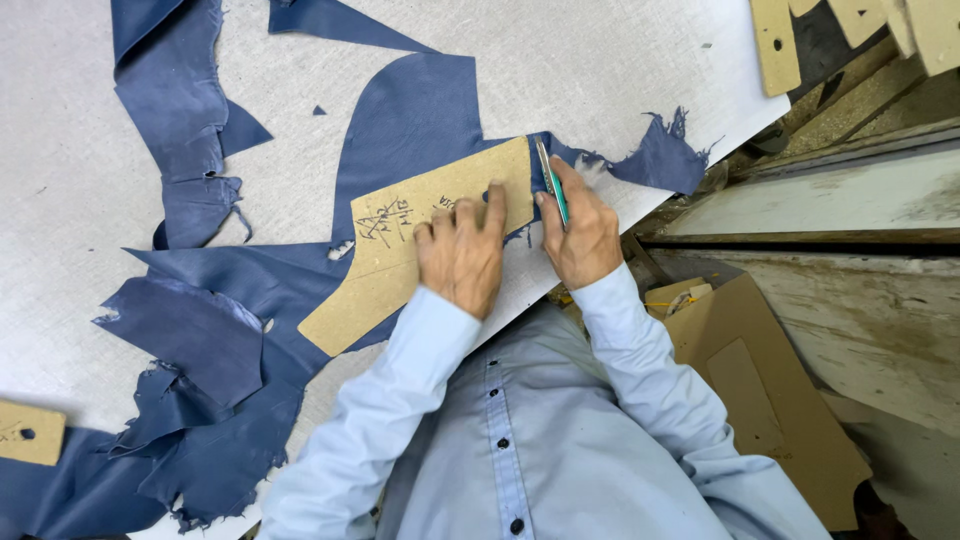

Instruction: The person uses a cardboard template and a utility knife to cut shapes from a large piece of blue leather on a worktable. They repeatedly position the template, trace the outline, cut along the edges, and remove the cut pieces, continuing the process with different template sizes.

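My left hand (461,253) presses flat on a tan cardboard pattern (375,270) that carries handwritten marks. The pattern lies on a sheet of dark blue leather (410,120). My right hand (578,228) grips a thin green-handled knife (551,180), its blade at the pattern's right edge, on the leather. Both sleeves are light blue.
The grey cutting table (80,200) holds several cut blue leather scraps (190,350) at left and bottom left. A small cardboard piece (30,432) lies at the lower left. More cardboard patterns (780,45) hang top right; brown cardboard sheets (770,400) lie below the table edge at right.
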A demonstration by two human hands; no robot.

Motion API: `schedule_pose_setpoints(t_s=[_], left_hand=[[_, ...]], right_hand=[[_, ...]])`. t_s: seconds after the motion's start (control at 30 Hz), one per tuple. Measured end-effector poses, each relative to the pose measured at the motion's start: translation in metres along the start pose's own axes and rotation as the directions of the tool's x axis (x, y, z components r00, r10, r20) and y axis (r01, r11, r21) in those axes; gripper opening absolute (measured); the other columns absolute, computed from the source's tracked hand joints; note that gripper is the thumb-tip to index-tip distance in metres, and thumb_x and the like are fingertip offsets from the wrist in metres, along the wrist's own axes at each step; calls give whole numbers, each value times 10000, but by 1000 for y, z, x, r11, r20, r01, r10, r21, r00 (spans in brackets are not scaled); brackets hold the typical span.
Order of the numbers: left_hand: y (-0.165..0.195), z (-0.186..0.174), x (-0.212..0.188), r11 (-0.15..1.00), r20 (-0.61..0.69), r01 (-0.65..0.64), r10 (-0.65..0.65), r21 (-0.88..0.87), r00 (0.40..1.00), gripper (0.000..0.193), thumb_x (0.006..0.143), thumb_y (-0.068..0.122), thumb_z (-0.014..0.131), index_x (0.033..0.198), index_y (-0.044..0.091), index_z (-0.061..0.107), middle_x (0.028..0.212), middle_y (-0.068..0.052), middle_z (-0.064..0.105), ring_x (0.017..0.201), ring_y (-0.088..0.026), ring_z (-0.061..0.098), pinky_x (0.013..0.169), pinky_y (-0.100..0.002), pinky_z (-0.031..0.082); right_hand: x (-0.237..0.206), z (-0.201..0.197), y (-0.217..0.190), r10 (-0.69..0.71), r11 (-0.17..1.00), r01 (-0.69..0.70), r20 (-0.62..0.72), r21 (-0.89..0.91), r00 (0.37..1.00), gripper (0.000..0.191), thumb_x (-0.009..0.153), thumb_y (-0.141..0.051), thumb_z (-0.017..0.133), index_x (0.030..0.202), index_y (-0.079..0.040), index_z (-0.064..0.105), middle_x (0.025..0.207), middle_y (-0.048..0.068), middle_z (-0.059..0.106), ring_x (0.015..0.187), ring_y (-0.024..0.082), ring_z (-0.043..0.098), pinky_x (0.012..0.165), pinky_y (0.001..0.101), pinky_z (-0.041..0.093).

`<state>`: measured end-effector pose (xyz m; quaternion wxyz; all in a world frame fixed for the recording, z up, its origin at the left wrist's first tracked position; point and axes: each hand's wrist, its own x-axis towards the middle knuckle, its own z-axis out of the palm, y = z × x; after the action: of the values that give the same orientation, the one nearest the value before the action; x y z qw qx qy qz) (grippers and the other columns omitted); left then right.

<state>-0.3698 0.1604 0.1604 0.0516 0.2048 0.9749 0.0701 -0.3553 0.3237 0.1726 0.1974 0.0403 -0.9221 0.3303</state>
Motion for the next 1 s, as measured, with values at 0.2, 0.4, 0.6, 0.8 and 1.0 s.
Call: schedule_pose_setpoints(t_s=[0.2,0.4,0.6,0.8,1.0], left_hand=[[0,-5,36,999,214,33,-35,14,976,618,994,231,539,1575,325,348,1297,-163,560,1060,-408,613,883,-642,460],[0,-11,41,999,291,24,-31,30,956,715,929,265,595,1577,349,305,1307,-133,544,1106,-407,585,912,-635,437],[2,-13,39,1000,288,20,-25,23,957,676,986,244,563,1603,327,300,1319,-131,543,1124,-382,586,922,-626,440],[1,-5,42,999,334,34,-36,11,942,695,978,226,535,1608,332,261,1349,-129,508,1136,-368,560,939,-609,419],[3,5,28,997,108,74,-71,-26,992,600,998,202,513,1574,312,383,1282,-107,545,1157,-347,532,978,-587,397]], right_hand=[[7,19,1,94,982,-92,7,-164,996,315,1013,-51,652,1316,33,637,988,267,710,778,407,727,654,459,589],[4,31,-2,106,937,-87,39,-337,994,362,985,-48,625,1330,60,624,957,255,701,679,395,707,559,469,559],[-30,25,-15,70,928,-36,78,-371,994,436,952,-2,613,1370,112,572,1034,255,696,661,381,698,543,455,555],[-95,-36,-48,51,951,-4,145,-308,988,417,912,-18,682,1318,56,623,982,230,708,664,330,701,581,408,572],[-52,-71,-27,360,929,-356,-17,104,933,299,1006,-33,693,1299,6,649,930,151,740,714,258,717,632,321,570]])
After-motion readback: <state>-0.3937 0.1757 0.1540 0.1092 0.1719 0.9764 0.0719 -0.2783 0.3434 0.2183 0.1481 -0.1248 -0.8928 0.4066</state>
